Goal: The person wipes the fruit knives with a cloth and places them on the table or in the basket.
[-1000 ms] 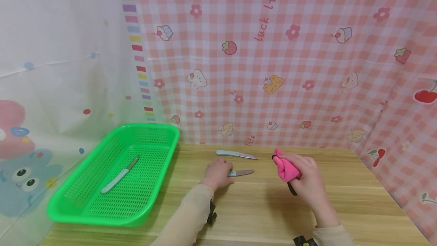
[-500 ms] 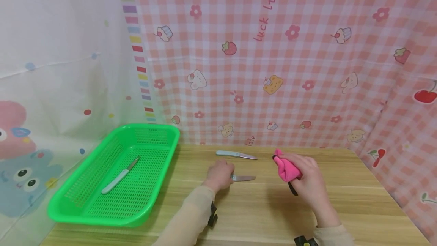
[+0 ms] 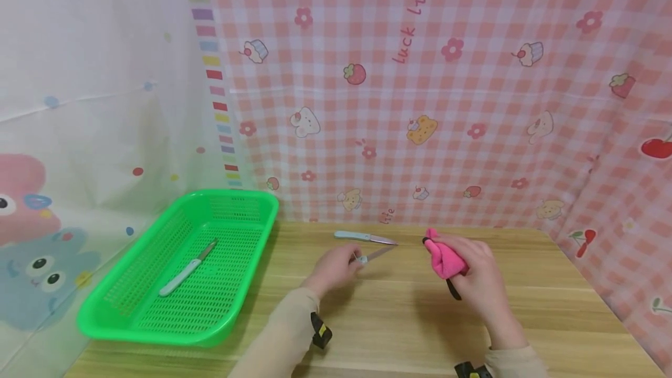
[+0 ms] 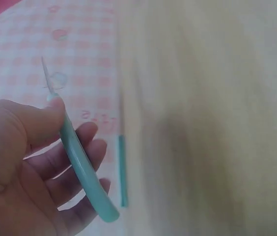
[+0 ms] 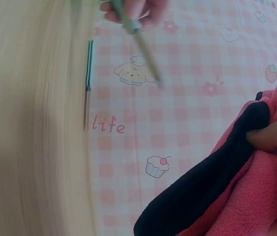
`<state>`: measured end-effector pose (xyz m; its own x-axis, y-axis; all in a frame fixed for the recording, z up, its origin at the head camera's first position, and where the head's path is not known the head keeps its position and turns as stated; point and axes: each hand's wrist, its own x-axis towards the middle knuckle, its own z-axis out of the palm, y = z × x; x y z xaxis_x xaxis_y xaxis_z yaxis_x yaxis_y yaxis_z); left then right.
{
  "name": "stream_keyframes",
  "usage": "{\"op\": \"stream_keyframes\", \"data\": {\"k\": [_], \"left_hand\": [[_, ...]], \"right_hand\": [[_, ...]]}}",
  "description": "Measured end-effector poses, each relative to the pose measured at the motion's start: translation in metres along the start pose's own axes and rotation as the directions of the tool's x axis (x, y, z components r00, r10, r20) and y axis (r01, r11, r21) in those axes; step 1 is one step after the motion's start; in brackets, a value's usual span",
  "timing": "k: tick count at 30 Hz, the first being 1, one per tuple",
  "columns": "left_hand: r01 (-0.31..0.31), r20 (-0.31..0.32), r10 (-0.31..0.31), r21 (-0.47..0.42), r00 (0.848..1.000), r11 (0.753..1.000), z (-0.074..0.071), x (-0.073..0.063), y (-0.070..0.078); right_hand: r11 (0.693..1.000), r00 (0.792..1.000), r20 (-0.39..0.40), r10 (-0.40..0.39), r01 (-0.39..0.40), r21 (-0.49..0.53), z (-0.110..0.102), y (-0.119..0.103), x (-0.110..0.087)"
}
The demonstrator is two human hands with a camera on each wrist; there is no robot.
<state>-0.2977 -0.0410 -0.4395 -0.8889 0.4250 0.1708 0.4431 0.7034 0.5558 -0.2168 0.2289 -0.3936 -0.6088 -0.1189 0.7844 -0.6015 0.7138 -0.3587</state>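
Note:
My left hand grips a small knife by its pale green handle, thumb on one side and fingers behind it. The blade points away to the right in the head view, raised above the table. In my right hand is a bunched pink cloth with black edging, pinched between thumb and fingers. Another knife of the same kind lies at the back of the table, just beyond the held one. A further knife lies inside the green basket.
The green basket stands on the left of the wooden table. A pink checked curtain hangs along the table's back edge, and a pale printed sheet hangs at the left.
My left hand has lifted the knife off the table, and its blade now tilts up to the right. The right hand with the cloth stays nearly still.

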Motion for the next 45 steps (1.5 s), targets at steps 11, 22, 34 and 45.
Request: {"op": "stream_keyframes", "data": {"k": [11,22,34,45], "left_hand": [[0.003,-0.022,-0.019,-0.55,1.0,0.835,-0.025,-0.012,0.007],[0.036,0.058,0.019,-0.804,0.998,0.594,-0.034,-0.024,0.013],[0.155,0.162,-0.02,-0.896,0.987,0.415,-0.024,-0.041,0.015],[0.214,0.223,-0.008,-0.919,0.975,0.332,-0.021,-0.058,0.019]], "right_hand": [[1.0,1.0,0.009,-0.006,0.006,0.002,0.001,0.001,0.0],[1.0,1.0,-0.001,-0.029,0.029,-0.003,0.0,-0.007,0.003],[0.986,0.986,-0.025,-0.164,0.164,0.022,0.009,-0.021,0.003],[0.933,0.933,-0.01,-0.36,0.36,-0.004,0.028,-0.043,0.0]]}}
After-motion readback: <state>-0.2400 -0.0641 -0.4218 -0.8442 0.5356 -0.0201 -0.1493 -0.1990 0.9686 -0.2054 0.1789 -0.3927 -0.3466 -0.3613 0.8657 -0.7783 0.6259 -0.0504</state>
